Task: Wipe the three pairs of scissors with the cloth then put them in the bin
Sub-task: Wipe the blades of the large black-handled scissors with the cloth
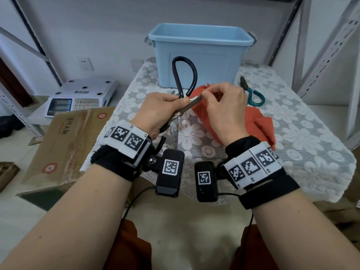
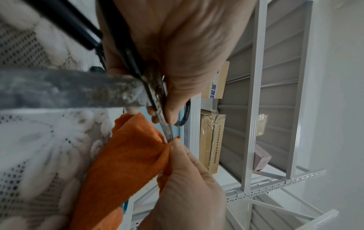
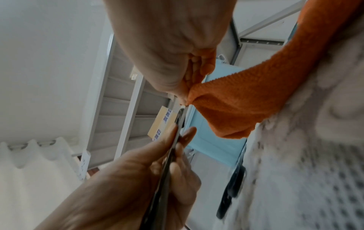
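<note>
Held above the lace-covered surface [image 1: 292, 133], splayed for wiping: black-handled scissors [image 1: 176, 115], gripped near the pivot by left hand [image 1: 161, 112]; upper blade pinched through orange cloth [image 1: 259, 123] by right hand [image 1: 224, 106]. Behind, blue bin [image 1: 200, 55]; beside it, teal-handled scissors [image 1: 253, 94].

Soft, even, cool light fills the room, with only faint shadows and no strong glare. The head view is sharp in the middle and bends straight lines at its edges. Both wrist views smear close things, such as the lace tablecloth [image 3: 315, 155] and the near blade [image 2: 59, 88].
</note>
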